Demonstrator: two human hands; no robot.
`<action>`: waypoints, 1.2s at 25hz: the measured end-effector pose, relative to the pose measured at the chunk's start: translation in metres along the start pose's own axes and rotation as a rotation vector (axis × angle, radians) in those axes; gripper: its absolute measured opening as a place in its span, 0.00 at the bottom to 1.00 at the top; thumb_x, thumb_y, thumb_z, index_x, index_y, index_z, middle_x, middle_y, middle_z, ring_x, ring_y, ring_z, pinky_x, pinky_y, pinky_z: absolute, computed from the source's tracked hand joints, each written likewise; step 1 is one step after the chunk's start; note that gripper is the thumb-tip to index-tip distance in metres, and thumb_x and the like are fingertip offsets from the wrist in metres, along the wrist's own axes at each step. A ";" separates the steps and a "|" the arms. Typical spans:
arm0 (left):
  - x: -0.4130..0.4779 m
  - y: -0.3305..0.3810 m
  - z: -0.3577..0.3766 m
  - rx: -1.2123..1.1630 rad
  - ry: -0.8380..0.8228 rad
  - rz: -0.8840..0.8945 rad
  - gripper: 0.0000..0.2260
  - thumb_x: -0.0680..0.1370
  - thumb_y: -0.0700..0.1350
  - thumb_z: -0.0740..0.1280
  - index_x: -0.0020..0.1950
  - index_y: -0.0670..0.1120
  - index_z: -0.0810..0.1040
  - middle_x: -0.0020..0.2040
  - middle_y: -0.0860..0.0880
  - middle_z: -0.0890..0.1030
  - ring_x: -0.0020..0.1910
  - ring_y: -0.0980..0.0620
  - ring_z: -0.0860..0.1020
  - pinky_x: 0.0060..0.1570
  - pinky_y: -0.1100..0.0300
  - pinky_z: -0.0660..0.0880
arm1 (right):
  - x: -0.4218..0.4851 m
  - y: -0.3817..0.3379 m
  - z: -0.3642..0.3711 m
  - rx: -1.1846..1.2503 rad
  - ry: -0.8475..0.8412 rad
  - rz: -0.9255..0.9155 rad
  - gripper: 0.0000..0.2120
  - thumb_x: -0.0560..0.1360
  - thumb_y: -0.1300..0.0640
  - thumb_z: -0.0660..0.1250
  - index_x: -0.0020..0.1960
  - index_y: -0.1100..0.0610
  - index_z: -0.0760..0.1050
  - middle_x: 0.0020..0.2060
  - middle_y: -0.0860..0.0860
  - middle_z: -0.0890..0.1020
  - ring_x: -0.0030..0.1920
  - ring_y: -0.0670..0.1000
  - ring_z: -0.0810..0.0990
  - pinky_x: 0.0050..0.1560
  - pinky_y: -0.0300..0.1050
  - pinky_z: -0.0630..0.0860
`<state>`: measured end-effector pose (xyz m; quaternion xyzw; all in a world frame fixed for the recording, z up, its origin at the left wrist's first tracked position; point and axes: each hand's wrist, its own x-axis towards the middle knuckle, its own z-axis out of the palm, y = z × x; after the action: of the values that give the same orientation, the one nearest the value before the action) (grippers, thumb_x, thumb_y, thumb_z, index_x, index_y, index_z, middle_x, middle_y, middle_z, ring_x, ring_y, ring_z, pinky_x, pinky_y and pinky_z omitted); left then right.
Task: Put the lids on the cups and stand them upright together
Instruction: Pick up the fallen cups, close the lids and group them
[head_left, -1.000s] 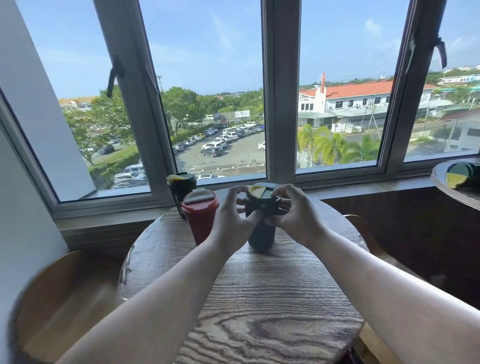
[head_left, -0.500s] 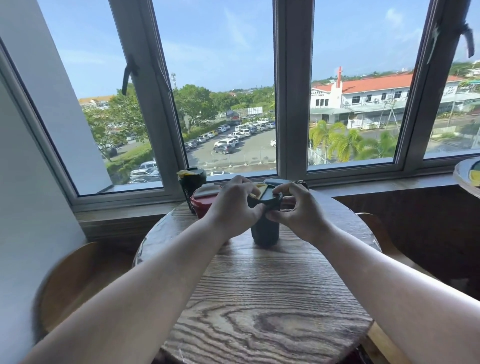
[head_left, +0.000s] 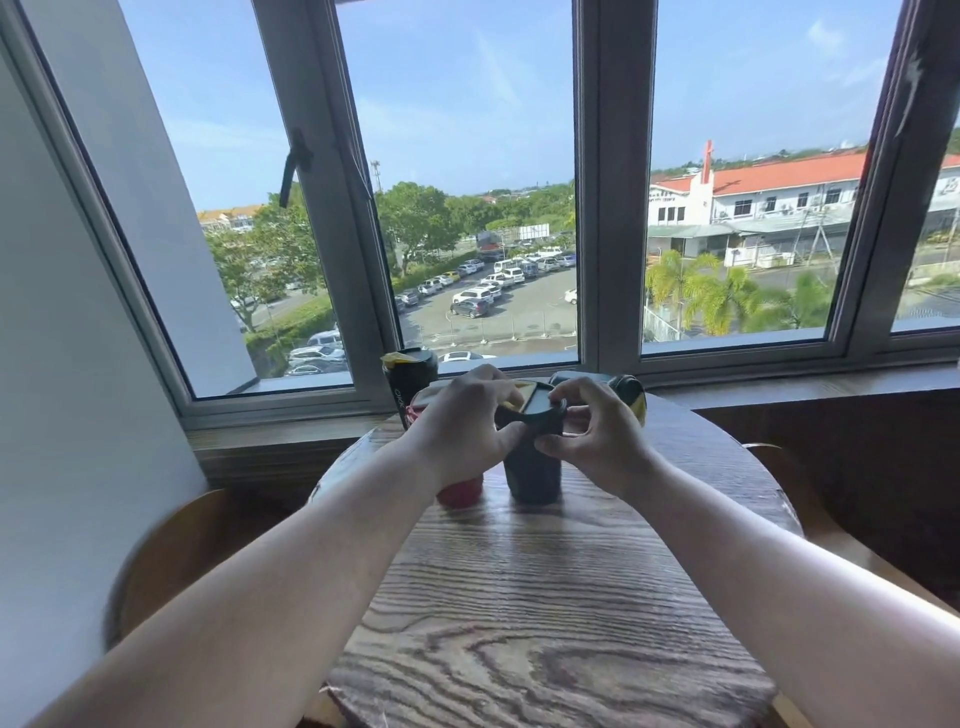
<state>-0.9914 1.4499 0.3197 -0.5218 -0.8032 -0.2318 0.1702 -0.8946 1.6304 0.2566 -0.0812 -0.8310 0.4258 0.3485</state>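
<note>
Head view — left hand (head_left: 461, 427), right hand (head_left: 598, 441), both pinching lid (head_left: 537, 403) between them, atop dark cup (head_left: 532, 473)

A round wooden table (head_left: 545, 597) stands by the window (head_left: 589, 208); a blurred chair (head_left: 171, 545), seemingly, sits left.

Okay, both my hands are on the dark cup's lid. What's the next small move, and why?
Probably press the lid down evenly onto the dark cup. The left hand and right hand both pinch its rim, and it looks slightly tilted, so likely not seated yet.
</note>
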 end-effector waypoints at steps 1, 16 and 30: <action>0.000 0.000 0.000 -0.013 -0.003 0.015 0.13 0.76 0.51 0.75 0.58 0.47 0.84 0.58 0.52 0.80 0.52 0.52 0.80 0.45 0.74 0.65 | 0.001 -0.001 -0.003 -0.021 -0.033 0.006 0.24 0.60 0.47 0.82 0.51 0.38 0.75 0.58 0.48 0.78 0.54 0.49 0.84 0.56 0.55 0.83; -0.005 -0.059 -0.040 -0.092 -0.177 -0.177 0.16 0.72 0.50 0.76 0.60 0.53 0.84 0.54 0.55 0.79 0.57 0.53 0.78 0.54 0.62 0.73 | 0.020 -0.030 0.001 -0.308 -0.103 -0.044 0.24 0.63 0.41 0.81 0.52 0.51 0.80 0.49 0.49 0.81 0.46 0.51 0.80 0.50 0.53 0.80; 0.017 -0.084 -0.042 -0.167 -0.224 -0.140 0.23 0.69 0.55 0.80 0.61 0.51 0.83 0.58 0.50 0.81 0.55 0.51 0.77 0.51 0.58 0.71 | 0.045 -0.082 0.008 -0.567 -0.364 0.088 0.27 0.68 0.48 0.76 0.64 0.55 0.76 0.51 0.50 0.79 0.48 0.50 0.78 0.46 0.44 0.76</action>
<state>-1.0735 1.4104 0.3471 -0.4992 -0.8296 -0.2493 0.0192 -0.9195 1.5938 0.3387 -0.1332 -0.9607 0.1999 0.1392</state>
